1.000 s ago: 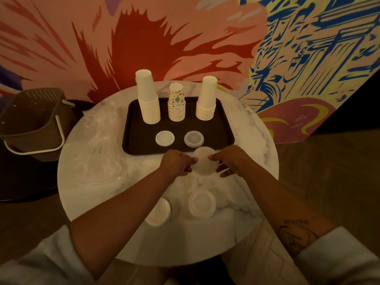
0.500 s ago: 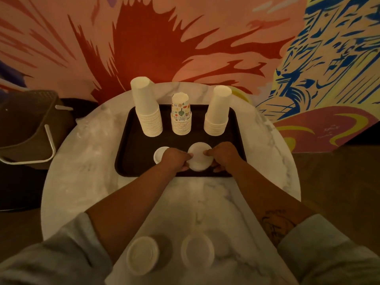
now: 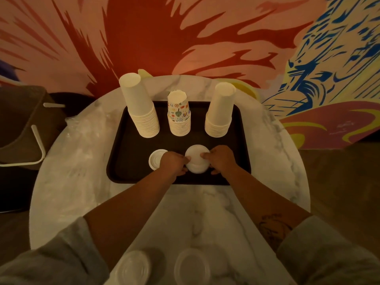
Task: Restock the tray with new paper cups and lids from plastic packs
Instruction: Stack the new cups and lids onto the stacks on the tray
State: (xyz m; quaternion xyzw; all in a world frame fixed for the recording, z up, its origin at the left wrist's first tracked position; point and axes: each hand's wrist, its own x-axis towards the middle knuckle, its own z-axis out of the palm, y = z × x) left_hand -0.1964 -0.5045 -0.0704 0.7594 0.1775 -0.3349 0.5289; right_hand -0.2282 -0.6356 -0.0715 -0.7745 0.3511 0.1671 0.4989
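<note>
as left grip (image 3: pixel 174 163) and right grip (image 3: pixel 221 160) pinch lid stack (image 3: pixel 196 162) between them, over tray (image 3: pixel 129 161)

Three cup stacks (image 3: pixel 144 112) (image 3: pixel 178 118) (image 3: pixel 219 114), four lid piles (image 3: pixel 156 161) (image 3: pixel 196 161) (image 3: pixel 132 268) (image 3: pixel 192 268), one tray (image 3: pixel 123 161), one basket (image 3: pixel 20 120).

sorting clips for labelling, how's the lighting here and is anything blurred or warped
Head view: dim, warm light throughout; wide-angle distortion leans the outer cup stacks outward; the two lids at the bottom edge are soft and smeared; the lid stack gripped by the left hand and right hand is pale with little surface detail.
</note>
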